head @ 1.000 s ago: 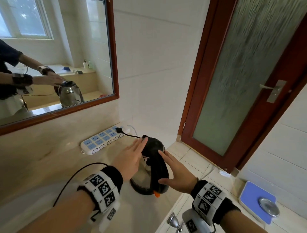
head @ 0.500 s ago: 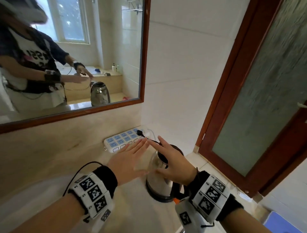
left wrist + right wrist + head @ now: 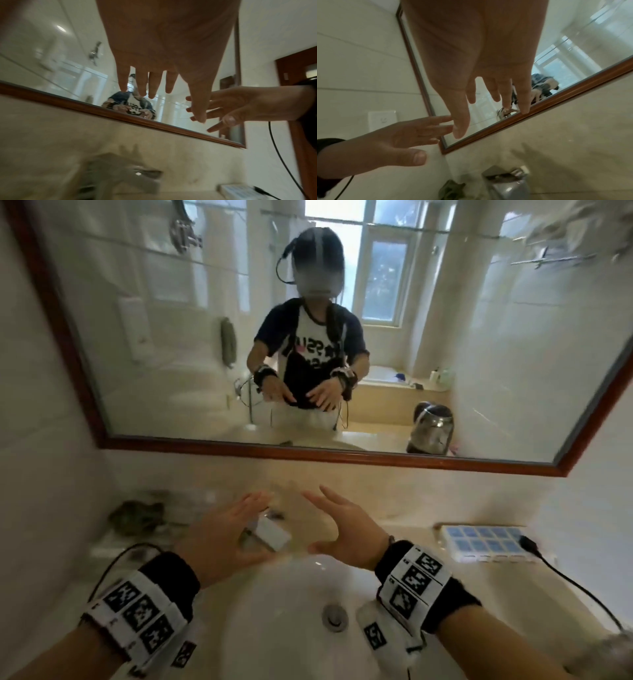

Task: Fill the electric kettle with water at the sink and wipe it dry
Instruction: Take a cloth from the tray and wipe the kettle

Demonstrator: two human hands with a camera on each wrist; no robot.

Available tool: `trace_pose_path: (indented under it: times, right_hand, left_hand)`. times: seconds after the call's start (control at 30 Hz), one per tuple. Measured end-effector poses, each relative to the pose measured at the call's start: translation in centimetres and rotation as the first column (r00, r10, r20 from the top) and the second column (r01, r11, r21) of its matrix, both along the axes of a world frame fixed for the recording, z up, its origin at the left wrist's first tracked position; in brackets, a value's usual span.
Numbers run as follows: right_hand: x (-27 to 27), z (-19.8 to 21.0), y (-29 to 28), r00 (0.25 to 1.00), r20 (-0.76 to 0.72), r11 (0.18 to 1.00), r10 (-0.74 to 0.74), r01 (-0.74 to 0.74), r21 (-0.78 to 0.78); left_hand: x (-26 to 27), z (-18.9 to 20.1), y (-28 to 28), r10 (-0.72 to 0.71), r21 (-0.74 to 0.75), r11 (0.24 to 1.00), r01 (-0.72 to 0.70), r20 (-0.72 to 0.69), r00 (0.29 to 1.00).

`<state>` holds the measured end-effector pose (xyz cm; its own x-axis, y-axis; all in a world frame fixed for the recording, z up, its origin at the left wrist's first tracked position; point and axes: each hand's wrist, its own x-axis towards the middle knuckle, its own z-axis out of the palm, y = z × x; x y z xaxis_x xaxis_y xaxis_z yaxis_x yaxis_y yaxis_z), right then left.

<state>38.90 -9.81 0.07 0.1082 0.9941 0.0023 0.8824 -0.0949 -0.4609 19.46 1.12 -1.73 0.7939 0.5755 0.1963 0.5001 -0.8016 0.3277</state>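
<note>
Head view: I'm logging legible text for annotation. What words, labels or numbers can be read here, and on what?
None can be read.
T-shirt in the mirror: dark print, reversed and blurred.
Wristbands: square coded markers, no words.
Power strip: no visible lettering.

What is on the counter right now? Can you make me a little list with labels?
left hand: open, holds nothing, above the tap
right hand: open, holds nothing
tap: behind the sink, partly hidden by the left hand
sink: white, drain in view
kettle: seen only as a mirror reflection, standing on the counter
power strip: at the right, one black plug in it
cloth: dark, at the left
</note>
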Motion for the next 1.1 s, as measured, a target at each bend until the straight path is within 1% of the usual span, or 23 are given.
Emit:
trace_pose_path:
  times: [0.03,0.13,0.23,0.33,0.4,0.6,0.7,0.77,0.8,0.83,0.87,0.93,1.0,1.07,1.1]
  right_hand:
    - [-1.7,-0.3,2.7,0.999,0.011,0.999,0.042,-0.042,0.004]
    - [-6.2,-1.5,10.2,0.991,0.03,0.992,0.129,-0.129,-0.015]
    - [-9.8,-2.8,16.3,0.982,0.026,0.976,0.186,-0.182,-0.116]
    - [-12.8,-4.1,21.4,0.971,0.001,0.952,0.238,-0.233,-0.197]
    - [-14.6,-5.1,24.5,0.961,0.021,0.936,0.277,-0.265,-0.232]
    - [-18.7,-10.5,31.8,0.933,0.04,0.873,0.357,-0.318,-0.37]
    - [-20.2,-12.6,34.2,0.924,0.057,0.853,0.378,-0.323,-0.41]
    - [-21.5,-13.1,35.2,0.91,0.043,0.828,0.412,-0.354,-0.435]
    - [-22.0,-13.2,35.3,0.912,0.007,0.832,0.409,-0.37,-0.413]
    - [-22.3,-13.5,35.5,0.907,0.029,0.845,0.421,-0.38,-0.376]
    - [-22.5,-13.6,35.3,0.919,0.043,0.864,0.393,-0.352,-0.359]
    - [-22.4,-13.1,34.8,0.964,-0.014,0.915,0.265,-0.257,-0.31]
    - [-21.4,-11.9,33.8,0.973,-0.034,0.926,0.23,-0.229,-0.3]
    - [-20.2,-10.3,32.7,0.976,-0.021,0.932,0.218,-0.215,-0.291]
    - [-19.4,-9.3,31.8,0.977,-0.02,0.944,0.211,-0.209,-0.256]
  left_hand:
    - [-2.1,-0.2,1.6,0.036,-0.008,0.999,-0.036,0.005,0.999]
    - [-7.7,-0.6,5.9,0.173,-0.111,0.979,-0.172,0.003,0.985]
    - [-12.0,-1.7,9.6,0.284,-0.145,0.95,-0.277,0.026,0.959]
    - [-14.6,-3.5,12.8,0.394,-0.218,0.9,-0.377,0.041,0.918]
    - [-15.8,-4.9,14.7,0.447,-0.265,0.865,-0.426,0.023,0.894]
    - [-18.4,-9.3,18.5,0.529,-0.308,0.8,-0.515,-0.043,0.848]
    - [-19.4,-11.1,19.6,0.546,-0.361,0.779,-0.512,-0.01,0.838]
    - [-19.5,-11.4,19.8,0.541,-0.382,0.777,-0.501,-0.004,0.841]
    - [-19.5,-11.3,19.8,0.536,-0.395,0.774,-0.495,-0.008,0.844]
    - [-19.5,-11.3,19.8,0.537,-0.41,0.768,-0.491,-0.004,0.844]
    - [-19.6,-11.4,19.9,0.537,-0.426,0.763,-0.486,0.0,0.843]
    - [-19.7,-11.3,19.7,0.527,-0.429,0.772,-0.469,0.018,0.85]
    - [-19.6,-10.8,19.4,0.509,-0.417,0.786,-0.456,0.019,0.861]
    - [-18.7,-9.7,18.7,0.491,-0.414,0.801,-0.432,0.041,0.87]
    - [-18.0,-8.8,18.3,0.479,-0.416,0.809,-0.415,0.056,0.876]
